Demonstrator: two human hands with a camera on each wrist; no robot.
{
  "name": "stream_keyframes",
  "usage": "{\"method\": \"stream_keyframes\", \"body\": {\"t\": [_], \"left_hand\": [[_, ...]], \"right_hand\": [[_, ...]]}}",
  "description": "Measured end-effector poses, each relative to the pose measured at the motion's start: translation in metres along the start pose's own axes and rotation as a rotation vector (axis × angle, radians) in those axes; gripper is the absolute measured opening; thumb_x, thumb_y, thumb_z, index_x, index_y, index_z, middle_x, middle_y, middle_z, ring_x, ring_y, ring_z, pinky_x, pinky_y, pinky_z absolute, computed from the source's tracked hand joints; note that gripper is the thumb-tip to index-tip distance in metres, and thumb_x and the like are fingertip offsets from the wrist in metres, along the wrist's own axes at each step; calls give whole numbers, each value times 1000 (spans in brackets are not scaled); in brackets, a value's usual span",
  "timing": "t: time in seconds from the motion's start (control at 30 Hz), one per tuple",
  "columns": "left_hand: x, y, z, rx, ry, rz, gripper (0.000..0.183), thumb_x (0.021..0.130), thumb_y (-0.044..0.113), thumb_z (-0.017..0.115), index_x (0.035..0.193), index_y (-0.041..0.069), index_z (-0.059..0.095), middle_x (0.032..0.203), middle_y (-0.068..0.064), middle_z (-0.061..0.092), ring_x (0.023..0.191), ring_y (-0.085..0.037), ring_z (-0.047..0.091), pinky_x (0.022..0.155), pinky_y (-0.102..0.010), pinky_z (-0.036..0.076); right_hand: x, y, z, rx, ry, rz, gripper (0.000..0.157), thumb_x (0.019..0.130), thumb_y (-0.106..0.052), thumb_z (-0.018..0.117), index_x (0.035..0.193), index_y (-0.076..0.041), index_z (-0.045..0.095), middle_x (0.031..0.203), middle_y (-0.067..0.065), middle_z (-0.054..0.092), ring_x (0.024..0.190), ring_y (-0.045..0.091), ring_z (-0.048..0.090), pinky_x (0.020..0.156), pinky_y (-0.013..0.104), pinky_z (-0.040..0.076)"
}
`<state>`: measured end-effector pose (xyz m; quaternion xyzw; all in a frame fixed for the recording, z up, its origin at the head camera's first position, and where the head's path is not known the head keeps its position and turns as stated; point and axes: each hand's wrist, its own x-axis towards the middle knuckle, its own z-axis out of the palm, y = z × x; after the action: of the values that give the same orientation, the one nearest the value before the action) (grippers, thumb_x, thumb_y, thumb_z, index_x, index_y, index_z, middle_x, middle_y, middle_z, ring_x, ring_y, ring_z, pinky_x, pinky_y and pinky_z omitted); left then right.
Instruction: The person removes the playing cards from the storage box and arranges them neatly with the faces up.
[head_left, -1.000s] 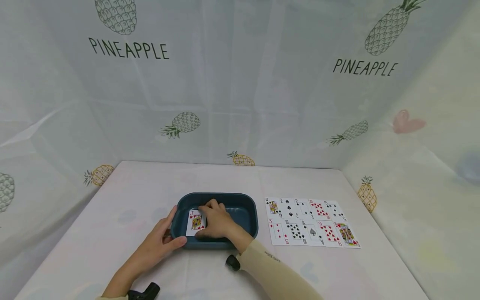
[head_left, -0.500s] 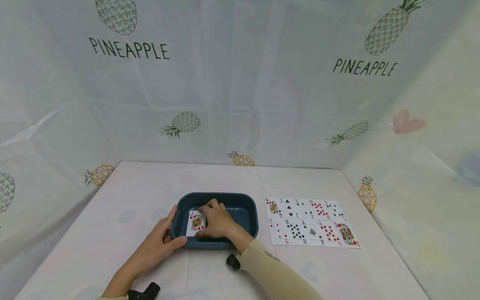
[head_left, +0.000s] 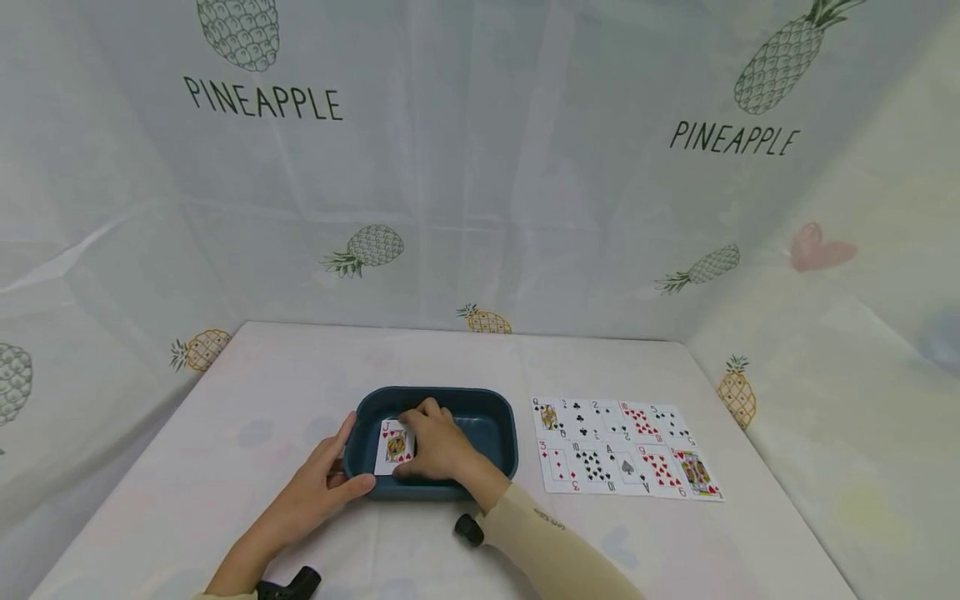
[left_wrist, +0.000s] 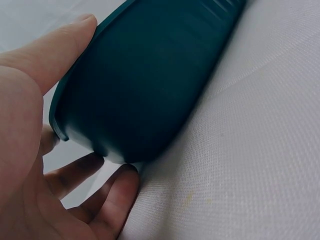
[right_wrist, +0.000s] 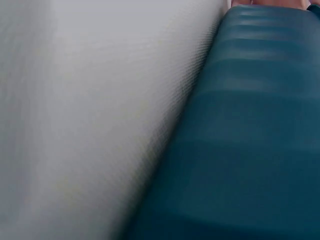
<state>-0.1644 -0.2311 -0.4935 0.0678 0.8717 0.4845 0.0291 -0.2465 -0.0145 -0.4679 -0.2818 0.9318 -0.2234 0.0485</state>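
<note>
A dark blue rectangular tray stands on the table. My left hand grips its left end; in the left wrist view the thumb lies along the rim and the fingers touch the end wall. Inside the tray, at its left, lies a jack of hearts playing card, face up. My right hand reaches in over the front wall and pinches this card near its right side, thumb at the near edge and fingers at the far edge. Whether more cards lie under it is hidden.
To the right of the tray, two rows of face-up playing cards lie side by side, among them an ace of spades. White cloth printed with pineapples rises behind the table and at its sides.
The head view has shifted very slightly. Both hands, the tray and the cards keep the same places relative to one another.
</note>
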Motion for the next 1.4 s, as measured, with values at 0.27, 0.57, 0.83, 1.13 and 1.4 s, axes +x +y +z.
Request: {"method": "stream_keyframes", "body": {"t": [0.27,0.57,0.83,1.13,1.4], "left_hand": [[-1,1,0,8,-3,-26,89,91,42,68,157,38,9,138,-12,40,108,-18,54,84,-20,47],[-1,2,1,17,1,-46,90,89,45,68,156,39,9,139,-12,39,114,-19,54,88,-21,48],[-2,2,0,46,-1,-44,91,89,48,67,157,38,7,141,-12,38,116,-19,53,90,-25,48],[-5,-1,-3,33,-11,-34,89,91,45,67,157,38,7,144,-12,36,118,-20,52,89,-26,48],[-2,-2,-2,88,6,-31,91,89,51,67,156,40,7,137,-11,40,102,-18,50,81,-28,44]], "right_hand": [[-10,1,-18,20,21,-45,77,71,-38,88,136,-12,56,123,4,45,97,15,50,76,25,48],[-24,15,-49,18,60,-116,79,72,-38,87,139,-12,54,127,6,46,91,12,53,78,21,48],[-39,32,-80,-3,81,-99,82,72,-37,87,142,-15,50,130,5,43,91,13,54,77,24,49],[-60,52,-104,-15,78,-60,83,71,-35,88,142,-19,50,131,0,41,96,16,55,76,25,49],[-88,86,-124,-9,106,-59,83,69,-32,89,141,-18,51,130,-3,42,101,15,57,71,23,51]]}}
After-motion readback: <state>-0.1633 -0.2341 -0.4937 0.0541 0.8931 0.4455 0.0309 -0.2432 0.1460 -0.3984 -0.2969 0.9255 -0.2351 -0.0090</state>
